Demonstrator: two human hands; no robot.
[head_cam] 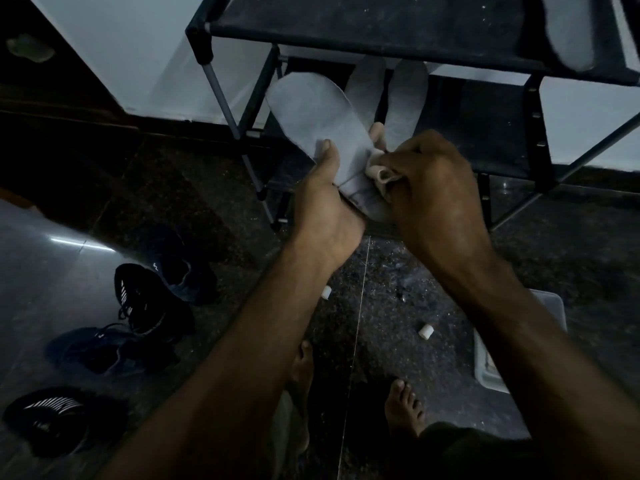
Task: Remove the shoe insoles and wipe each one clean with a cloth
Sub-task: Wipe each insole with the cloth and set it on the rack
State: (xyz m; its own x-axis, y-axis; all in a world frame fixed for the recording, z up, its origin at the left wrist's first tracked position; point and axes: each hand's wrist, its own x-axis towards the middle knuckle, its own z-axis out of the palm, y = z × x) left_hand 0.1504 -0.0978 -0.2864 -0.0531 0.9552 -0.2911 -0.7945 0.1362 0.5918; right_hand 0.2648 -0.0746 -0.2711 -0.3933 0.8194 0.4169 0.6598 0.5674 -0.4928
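While the left hand (323, 199) grips a grey insole (320, 128) near its heel end, thumb pressed across the top face and fingers curled underneath, the right hand (434, 188) is bunched tight around a small pale cloth (379, 168) and has it pushed against the insole's right edge, down by the narrow part. Toe end of that insole points up and away, tilted toward the left, held in the air in front of the black shoe rack (381, 26).

Behind the hands, two more insoles (405, 98) lean side by side on the rack's lower shelf, toes up (a fingertip of the left hand pokes out just in front of them). Up on the top shelf, at the right, another grey insole end (568, 32) hangs over the edge.

Down on the dark speckled floor (398, 271), four dark shoes (145, 299) sit off to the left, well apart from the action, two of them with white stripes. Two little white rolled pieces (426, 331) lie on the floor between the forearms, and a clear plastic container (488, 362) sits partly hidden under the right forearm. Bare feet (403, 407) show at the bottom of the view.
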